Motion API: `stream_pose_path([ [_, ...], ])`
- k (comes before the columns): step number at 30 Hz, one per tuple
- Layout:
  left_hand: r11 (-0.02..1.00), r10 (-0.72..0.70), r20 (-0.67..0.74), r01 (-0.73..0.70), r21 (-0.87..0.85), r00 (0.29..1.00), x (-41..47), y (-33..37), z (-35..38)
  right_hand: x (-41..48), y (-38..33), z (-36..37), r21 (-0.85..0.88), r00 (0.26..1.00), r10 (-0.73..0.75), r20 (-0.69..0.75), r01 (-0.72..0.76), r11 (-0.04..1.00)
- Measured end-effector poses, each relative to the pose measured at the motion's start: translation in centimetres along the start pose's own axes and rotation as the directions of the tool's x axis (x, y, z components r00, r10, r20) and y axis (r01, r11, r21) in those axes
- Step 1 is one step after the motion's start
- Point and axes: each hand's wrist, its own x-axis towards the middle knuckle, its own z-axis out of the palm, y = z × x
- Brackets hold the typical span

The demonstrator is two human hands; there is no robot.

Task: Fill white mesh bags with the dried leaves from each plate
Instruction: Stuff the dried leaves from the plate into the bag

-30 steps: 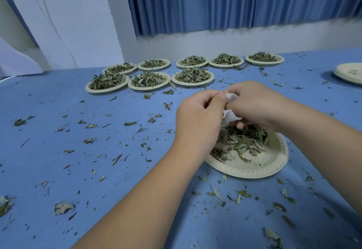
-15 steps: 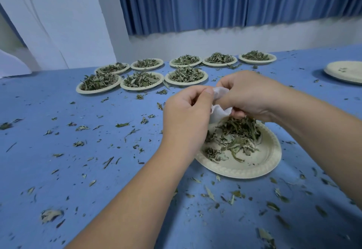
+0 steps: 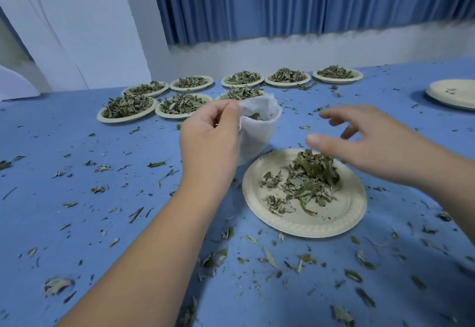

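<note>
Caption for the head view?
Left hand holds open white mesh bag; open right hand hovers over plate of dried leaves.

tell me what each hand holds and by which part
The left hand pinches the white mesh bag at its open rim; the right hand holds nothing.

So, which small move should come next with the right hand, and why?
Probably lower the right hand onto the leaves on the near plate and pinch a bunch. Its fingers are spread and empty above the pile, while the left hand holds the bag open beside the plate.
</note>
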Motion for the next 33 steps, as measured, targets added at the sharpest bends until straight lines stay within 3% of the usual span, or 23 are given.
stream_pose_path([
  [2, 1.0, 0.006, -0.015, -0.006, -0.009, 1.0, 0.2, -0.1, -0.2, -0.5, 0.2, 0.3, -0.17, 0.996, 0.011, 0.086, 0.003, 0.985],
  [6, 1.0, 0.021, -0.043, -0.02, 0.008, 0.999, 0.5, -0.3, -0.6, -1.1, -0.2, 1.2, -0.3, 0.978, 0.043, 0.205, 0.021, 0.954],
  [12, 1.0, 0.022, -0.085, -0.021, 0.012, 0.996, 0.7, -0.4, -1.0, -1.2, -0.4, 2.1, -0.281, 0.963, 0.015, 0.27, 0.064, 0.958],
  [23, 0.989, 0.11, -0.127, -0.095, 0.114, 0.986, 0.8, 0.0, -1.4, -0.8, 0.0, 2.1, -0.19, 0.96, -0.177, 0.219, 0.22, 0.957],
  [29, 0.976, 0.148, -0.097, -0.129, 0.176, 0.984, 0.7, -0.1, -1.3, -0.8, 0.6, 1.9, -0.303, 0.946, -0.087, 0.312, 0.186, 0.935],
  [33, 0.972, 0.15, -0.077, -0.133, 0.195, 0.986, 0.7, -0.3, -1.2, -0.8, 0.3, 2.4, -0.307, 0.937, -0.131, 0.325, 0.236, 0.922],
])
